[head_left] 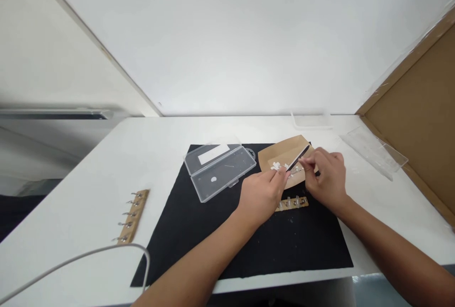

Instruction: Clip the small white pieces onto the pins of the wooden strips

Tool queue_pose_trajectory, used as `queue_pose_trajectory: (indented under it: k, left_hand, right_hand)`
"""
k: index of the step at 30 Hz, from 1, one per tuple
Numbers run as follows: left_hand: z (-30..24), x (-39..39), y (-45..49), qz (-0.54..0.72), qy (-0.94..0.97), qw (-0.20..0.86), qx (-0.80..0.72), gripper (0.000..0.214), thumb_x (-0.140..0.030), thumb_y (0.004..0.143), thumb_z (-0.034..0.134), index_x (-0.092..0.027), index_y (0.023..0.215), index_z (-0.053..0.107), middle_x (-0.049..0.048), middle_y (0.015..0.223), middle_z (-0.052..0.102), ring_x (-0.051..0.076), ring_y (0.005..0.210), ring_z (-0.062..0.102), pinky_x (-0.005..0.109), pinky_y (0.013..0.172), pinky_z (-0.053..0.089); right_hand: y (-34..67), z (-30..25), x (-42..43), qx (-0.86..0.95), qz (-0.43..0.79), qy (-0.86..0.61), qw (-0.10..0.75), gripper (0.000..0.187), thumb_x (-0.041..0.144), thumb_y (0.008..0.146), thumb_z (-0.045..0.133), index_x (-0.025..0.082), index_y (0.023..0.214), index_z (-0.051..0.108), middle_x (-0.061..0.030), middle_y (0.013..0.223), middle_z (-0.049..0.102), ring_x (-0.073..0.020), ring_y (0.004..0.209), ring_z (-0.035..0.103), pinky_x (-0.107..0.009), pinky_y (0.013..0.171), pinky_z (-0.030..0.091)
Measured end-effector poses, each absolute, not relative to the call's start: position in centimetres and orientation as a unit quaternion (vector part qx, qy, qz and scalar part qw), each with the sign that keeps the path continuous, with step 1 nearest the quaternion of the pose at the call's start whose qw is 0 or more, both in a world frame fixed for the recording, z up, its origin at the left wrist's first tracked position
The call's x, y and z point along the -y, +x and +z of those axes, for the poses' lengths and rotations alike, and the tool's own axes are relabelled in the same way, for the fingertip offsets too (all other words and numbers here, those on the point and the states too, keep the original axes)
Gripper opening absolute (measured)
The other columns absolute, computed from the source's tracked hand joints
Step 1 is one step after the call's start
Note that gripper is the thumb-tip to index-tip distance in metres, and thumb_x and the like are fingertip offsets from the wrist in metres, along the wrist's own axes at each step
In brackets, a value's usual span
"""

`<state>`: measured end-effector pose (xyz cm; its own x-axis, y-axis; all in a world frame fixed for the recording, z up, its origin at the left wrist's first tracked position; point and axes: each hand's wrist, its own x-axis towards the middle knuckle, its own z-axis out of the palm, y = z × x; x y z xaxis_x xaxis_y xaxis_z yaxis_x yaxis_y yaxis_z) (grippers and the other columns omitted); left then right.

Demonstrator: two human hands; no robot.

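Observation:
My left hand is closed around the lower end of a slim nail file, black on one face with a pale edge, which points up and to the right. Beside it my right hand has its fingers pinched together close to the file; whatever sits in the pinch is too small to make out. Beneath both hands lies a brown paper tray holding small white pieces. Just below, partly behind my left hand, is a wooden strip bearing metal clips and clear tips.
A hinged clear plastic case lies open on the black mat. Another wooden strip with upright clips rests on the white table, near a pale cable. Clear plastic lids lie by the cardboard panel.

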<state>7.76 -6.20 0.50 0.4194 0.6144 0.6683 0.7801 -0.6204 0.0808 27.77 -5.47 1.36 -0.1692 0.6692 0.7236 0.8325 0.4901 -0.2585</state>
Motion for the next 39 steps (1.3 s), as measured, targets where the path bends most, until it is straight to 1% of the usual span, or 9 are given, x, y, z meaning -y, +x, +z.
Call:
queue_pose_trajectory:
  k: [10, 15, 18, 22, 25, 29, 32, 36, 39]
  left_hand:
    - [0.7, 6.2, 7.8, -0.35, -0.826, 0.149, 0.415, 0.02, -0.027, 0.109, 0.055, -0.018, 0.106, 0.072, -0.0015, 0.061, 0.065, 0.013, 0.053, 0.06, 0.027, 0.052, 0.032]
    - [0.6, 6.0, 7.7, -0.344, -0.826, 0.152, 0.42, 0.02, -0.028, 0.109, 0.057, -0.018, 0.107, 0.074, -0.0006, 0.062, 0.064, 0.013, 0.054, 0.061, 0.027, 0.052, 0.033]
    - [0.5, 6.0, 7.6, -0.345, -0.827, 0.144, 0.419, 0.02, -0.027, 0.109, 0.056, -0.018, 0.109, 0.074, -0.0007, 0.061, 0.063, 0.012, 0.054, 0.06, 0.026, 0.052, 0.034]
    - [0.5, 5.9, 7.6, -0.352, -0.827, 0.147, 0.413, 0.02, -0.027, 0.11, 0.055, -0.017, 0.112, 0.072, -0.0013, 0.062, 0.064, 0.012, 0.052, 0.059, 0.028, 0.051, 0.033]
    - [0.6, 6.0, 7.7, -0.354, -0.826, 0.149, 0.413, 0.02, -0.027, 0.11, 0.054, -0.017, 0.11, 0.072, -0.0021, 0.061, 0.065, 0.012, 0.051, 0.058, 0.029, 0.051, 0.033]
    - [0.8, 6.0, 7.7, -0.358, -0.821, 0.148, 0.42, 0.022, -0.027, 0.111, 0.054, -0.017, 0.105, 0.072, -0.0026, 0.059, 0.063, 0.011, 0.05, 0.057, 0.03, 0.051, 0.031]
    - [0.8, 5.9, 7.7, -0.357, -0.822, 0.151, 0.417, 0.021, -0.026, 0.111, 0.053, -0.017, 0.108, 0.072, -0.0026, 0.059, 0.063, 0.011, 0.05, 0.057, 0.028, 0.051, 0.032]
    - [0.6, 5.7, 7.6, -0.36, -0.82, 0.153, 0.417, 0.022, -0.026, 0.11, 0.053, -0.017, 0.106, 0.072, -0.0023, 0.059, 0.063, 0.011, 0.05, 0.057, 0.028, 0.051, 0.032]
    - [0.6, 5.6, 7.6, -0.361, -0.817, 0.152, 0.423, 0.022, -0.026, 0.111, 0.053, -0.017, 0.107, 0.073, -0.0025, 0.058, 0.062, 0.011, 0.05, 0.056, 0.028, 0.051, 0.031]
  right_hand:
    - [27.7, 1.8, 5.6, 0.773, -0.071, -0.491, 0.395, 0.025, 0.019, 0.102, 0.062, 0.022, 0.08, 0.049, 0.0037, 0.071, 0.064, -0.014, 0.061, 0.054, -0.038, 0.074, 0.033]
    - [27.3, 2.0, 5.4, 0.752, -0.084, -0.509, 0.41, 0.025, 0.018, 0.1, 0.063, 0.022, 0.079, 0.05, 0.0039, 0.07, 0.063, -0.0142, 0.062, 0.056, -0.037, 0.074, 0.032]
    - [27.2, 2.0, 5.2, 0.769, -0.055, -0.489, 0.408, 0.025, 0.018, 0.101, 0.062, 0.022, 0.079, 0.05, 0.0041, 0.07, 0.063, -0.0141, 0.061, 0.056, -0.037, 0.074, 0.033]
    - [27.2, 1.9, 5.1, 0.748, -0.072, -0.507, 0.422, 0.024, 0.018, 0.101, 0.062, 0.023, 0.081, 0.05, 0.0037, 0.071, 0.063, -0.0146, 0.063, 0.057, -0.037, 0.074, 0.033]
    - [27.2, 1.9, 5.0, 0.77, -0.047, -0.487, 0.408, 0.024, 0.018, 0.101, 0.062, 0.023, 0.081, 0.05, 0.0035, 0.072, 0.065, -0.0144, 0.063, 0.058, -0.037, 0.073, 0.033]
    - [27.3, 2.1, 4.8, 0.75, -0.086, -0.507, 0.416, 0.025, 0.019, 0.101, 0.063, 0.023, 0.08, 0.049, 0.0033, 0.071, 0.063, -0.0146, 0.062, 0.056, -0.038, 0.072, 0.032]
    - [27.2, 2.0, 4.7, 0.775, -0.062, -0.487, 0.397, 0.027, 0.018, 0.102, 0.061, 0.022, 0.078, 0.048, 0.0029, 0.072, 0.064, -0.0147, 0.063, 0.057, -0.038, 0.072, 0.032]
    - [27.1, 1.7, 4.5, 0.745, -0.106, -0.51, 0.418, 0.025, 0.017, 0.102, 0.062, 0.022, 0.08, 0.051, 0.0022, 0.073, 0.065, -0.015, 0.064, 0.057, -0.038, 0.073, 0.031]
    - [27.0, 1.5, 4.4, 0.785, -0.074, -0.478, 0.388, 0.028, 0.019, 0.103, 0.06, 0.022, 0.078, 0.049, 0.0024, 0.073, 0.065, -0.0141, 0.063, 0.055, -0.037, 0.072, 0.032]
